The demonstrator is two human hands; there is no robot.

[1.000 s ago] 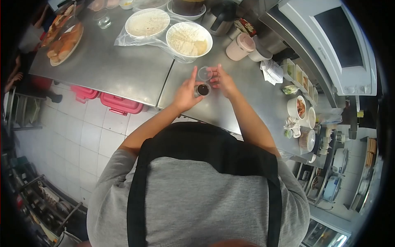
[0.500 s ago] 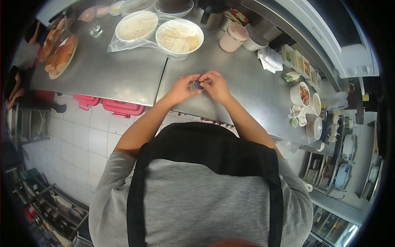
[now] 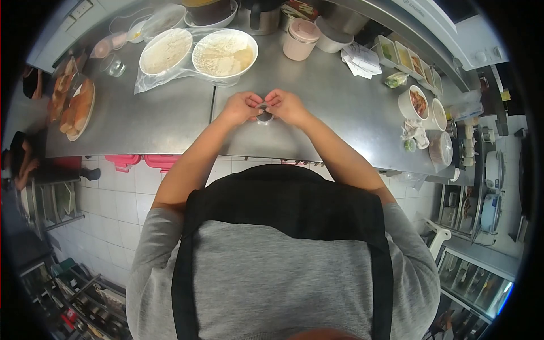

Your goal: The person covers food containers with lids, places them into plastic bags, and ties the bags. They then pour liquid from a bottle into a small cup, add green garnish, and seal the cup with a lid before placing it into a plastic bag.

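Observation:
A small clear round cup with dark contents [image 3: 264,118] sits between my two hands, close over the steel worktop near its front edge. My left hand [image 3: 241,107] grips its left side, thumb and fingertips curled at the rim. From the other side my right hand [image 3: 285,106] pinches the same rim, and the fingertips of both hands nearly meet at the far edge. Fingers cover the upper part of the cup. Beyond the hands stand two white bowls of pale flour-like powder, the nearer one [image 3: 225,54] and another [image 3: 165,52], with clear plastic around them.
Bread loaves lie on a plate [image 3: 89,122] at the left, near a drinking glass [image 3: 115,68]. A pink lidded container [image 3: 301,39] and papers [image 3: 361,60] stand behind. To the right are a bowl of food [image 3: 413,103] and a crumpled cloth [image 3: 415,133]. Another person's arm [image 3: 25,164] shows far left.
The view has shifted, so the worktop items appear further left. My hands have turned the cup and now hold it from both sides, fingertips together at its far rim.

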